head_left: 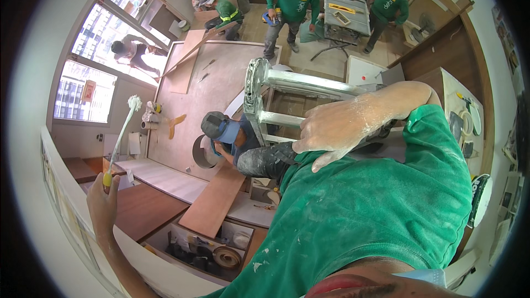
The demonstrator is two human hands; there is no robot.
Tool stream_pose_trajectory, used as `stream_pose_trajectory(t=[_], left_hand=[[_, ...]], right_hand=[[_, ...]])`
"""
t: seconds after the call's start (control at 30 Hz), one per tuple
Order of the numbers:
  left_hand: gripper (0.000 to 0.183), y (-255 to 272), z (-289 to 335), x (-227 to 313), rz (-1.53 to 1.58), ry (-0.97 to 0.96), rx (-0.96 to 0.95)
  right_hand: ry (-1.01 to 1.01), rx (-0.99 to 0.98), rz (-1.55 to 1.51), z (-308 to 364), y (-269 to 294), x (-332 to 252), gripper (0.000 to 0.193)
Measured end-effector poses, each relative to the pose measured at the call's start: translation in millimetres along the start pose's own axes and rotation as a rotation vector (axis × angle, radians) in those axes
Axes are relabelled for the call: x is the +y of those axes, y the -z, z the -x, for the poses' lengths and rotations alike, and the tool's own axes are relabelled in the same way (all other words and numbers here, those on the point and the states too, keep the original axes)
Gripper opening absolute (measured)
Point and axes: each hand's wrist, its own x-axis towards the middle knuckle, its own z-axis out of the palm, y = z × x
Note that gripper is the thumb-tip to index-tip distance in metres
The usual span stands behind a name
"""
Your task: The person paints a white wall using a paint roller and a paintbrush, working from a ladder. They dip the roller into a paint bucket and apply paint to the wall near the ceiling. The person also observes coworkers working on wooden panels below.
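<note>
My left hand, raised on the left, is closed around the yellow handle of a long thin-shafted tool. The shaft points up and is smeared white, with a lump of white paste on its tip. Whether it is a screwdriver or a narrow spatula, I cannot tell. Dusted with white, my right hand hangs loosely with its fingers apart and nothing seen in it. It is nearest to my dusty trouser leg and the paint-spattered metal stepladder.
Below me a person in a cap crouches beside a brown board. A large flat panel lies beyond. Other people stand around a table saw; one holds a drill. An open box of tools and rolls sits below.
</note>
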Motion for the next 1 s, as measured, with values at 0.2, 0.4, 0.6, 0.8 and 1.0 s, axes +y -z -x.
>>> stream_pose_trajectory(t=[0.2,0.4,0.6,0.8,1.0], left_hand=[[0.04,0.0,0.1,1.8,-0.015,-0.001,0.017],[0.04,0.3,-1.0,-3.2,-0.014,0.009,0.007],[0.039,0.8,-0.8,0.1,-0.006,0.02,-0.012],[0.039,1.1,1.2,-0.9,-0.007,-0.005,-0.001],[0.038,1.4,0.5,2.3,-0.016,-0.005,0.006]], right_hand=[[0.002,0.005,-0.007,-0.5,-0.4,0.6,0.046],[0.011,0.017,-0.005,-0.2,0.6,0.6,0.046],[0.012,0.044,0.0,0.3,-2.7,1.7,0.046],[0.004,0.022,-0.004,1.0,1.1,0.0,0.046],[0.019,0.03,0.002,0.5,-1.6,2.2,0.046]])
